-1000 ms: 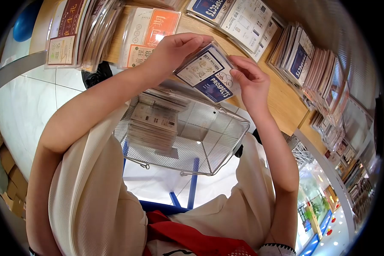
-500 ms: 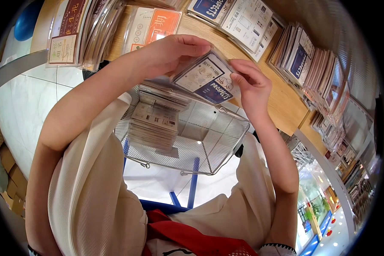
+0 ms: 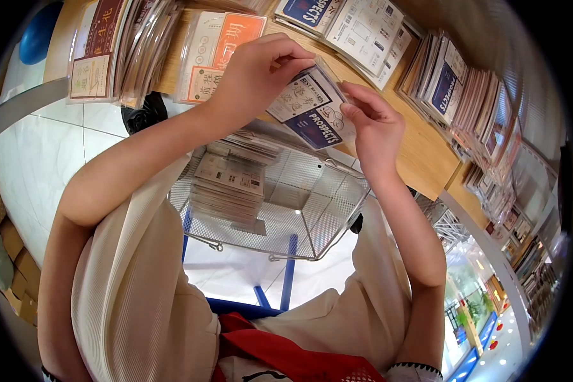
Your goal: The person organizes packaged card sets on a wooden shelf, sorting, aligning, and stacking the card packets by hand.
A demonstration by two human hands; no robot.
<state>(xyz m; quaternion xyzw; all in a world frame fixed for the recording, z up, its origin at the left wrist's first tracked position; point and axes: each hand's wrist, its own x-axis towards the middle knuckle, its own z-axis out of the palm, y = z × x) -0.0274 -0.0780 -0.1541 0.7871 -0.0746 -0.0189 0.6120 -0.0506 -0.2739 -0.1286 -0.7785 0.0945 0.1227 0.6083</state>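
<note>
Head view: left hand (image 3: pixel 254 76) and right hand (image 3: pixel 374 124) both pinch a clear-sleeved white-and-navy printed card packet (image 3: pixel 311 107) above the silver wire-mesh basket (image 3: pixel 325 216) holding a stack of similar packets (image 3: pixel 228 188). Upright rows of packets (image 3: pixel 458 89) line the wooden table (image 3: pixel 420 153) beyond.

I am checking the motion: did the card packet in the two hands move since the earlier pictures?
Yes. The card packet, held by the left hand and right hand, rose slightly away from the wire basket, toward the wooden table.
</note>
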